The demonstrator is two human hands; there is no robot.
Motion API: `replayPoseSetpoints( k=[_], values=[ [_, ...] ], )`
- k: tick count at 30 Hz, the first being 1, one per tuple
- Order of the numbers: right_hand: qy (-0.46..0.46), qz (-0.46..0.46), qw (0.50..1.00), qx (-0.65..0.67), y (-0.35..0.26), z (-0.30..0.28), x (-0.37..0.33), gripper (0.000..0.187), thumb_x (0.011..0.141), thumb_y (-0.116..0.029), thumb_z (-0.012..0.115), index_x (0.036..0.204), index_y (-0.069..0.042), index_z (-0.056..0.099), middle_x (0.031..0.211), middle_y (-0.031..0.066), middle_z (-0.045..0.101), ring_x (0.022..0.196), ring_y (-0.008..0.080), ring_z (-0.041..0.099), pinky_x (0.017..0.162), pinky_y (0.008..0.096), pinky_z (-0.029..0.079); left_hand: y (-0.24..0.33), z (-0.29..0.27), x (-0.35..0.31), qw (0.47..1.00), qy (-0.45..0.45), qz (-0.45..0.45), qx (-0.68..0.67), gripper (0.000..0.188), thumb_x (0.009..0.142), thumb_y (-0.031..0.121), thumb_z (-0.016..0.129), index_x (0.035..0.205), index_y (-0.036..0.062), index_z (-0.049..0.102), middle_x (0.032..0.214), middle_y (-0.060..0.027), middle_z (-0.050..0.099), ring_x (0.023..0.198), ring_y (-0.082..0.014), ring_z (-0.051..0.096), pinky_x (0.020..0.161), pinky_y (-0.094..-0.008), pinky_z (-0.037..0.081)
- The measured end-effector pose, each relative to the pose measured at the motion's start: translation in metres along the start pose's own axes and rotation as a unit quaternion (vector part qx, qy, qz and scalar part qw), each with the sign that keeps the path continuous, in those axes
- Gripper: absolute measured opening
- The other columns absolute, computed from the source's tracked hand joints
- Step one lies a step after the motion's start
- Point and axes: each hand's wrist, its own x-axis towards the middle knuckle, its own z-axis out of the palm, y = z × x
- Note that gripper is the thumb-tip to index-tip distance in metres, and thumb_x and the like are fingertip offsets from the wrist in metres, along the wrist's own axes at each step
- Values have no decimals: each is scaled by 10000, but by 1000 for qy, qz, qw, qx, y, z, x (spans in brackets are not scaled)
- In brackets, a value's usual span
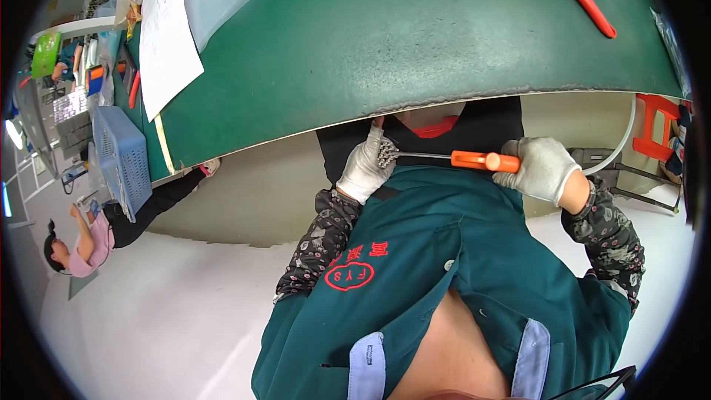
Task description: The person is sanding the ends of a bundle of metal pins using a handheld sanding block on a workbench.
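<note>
- My left hand (363,168), in a white glove, closes its fingers around a cluster of small silver metal pieces (387,154); a bare fingertip shows at the glove's upper end.
- My right hand (543,170), also white-gloved, has its fingers clamped on the end of an orange-handled tool (474,160).
- The tool's thin metal shaft (424,154) points left, and its far end meets the metal cluster; I cannot tell whether the two are joined.
- Cluster and tool are in front of my green jacket (474,211), just off the near edge of the green tabletop (318,74).
- Patterned dark sleeves (315,241) cover my forearms.
- On the tabletop, a red-handled tool (581,0) lies toward the far right, and a white paper sheet (167,44) at the left.
- A blue plastic basket (122,155) stands beside the table's left end; a person in pink (92,244) is beyond it.
- An orange-red stool (655,127) is at the right.
</note>
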Motion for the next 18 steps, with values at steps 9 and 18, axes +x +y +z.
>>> replayPoseSetpoints(
  k=[9,18],
  values=[
    [57,17,997,-43,-1,-5,6,381,663,-425,682,797,-74,620,658,142,598,660,342,585,613,417,466,2,0,6,1000,6,-3,-21,958,642,-45,608,1410,131,62,683,-52,530,579,-242,545,565,-300,466],
    [21,26,999,-34,-13,-12,9,372,672,-428,663,807,-82,643,706,159,616,698,335,602,653,407,483,8,0,5,1000,13,-14,-25,908,646,-34,608,1400,121,126,708,-52,540,600,-237,557,575,-304,470]
  ],
)
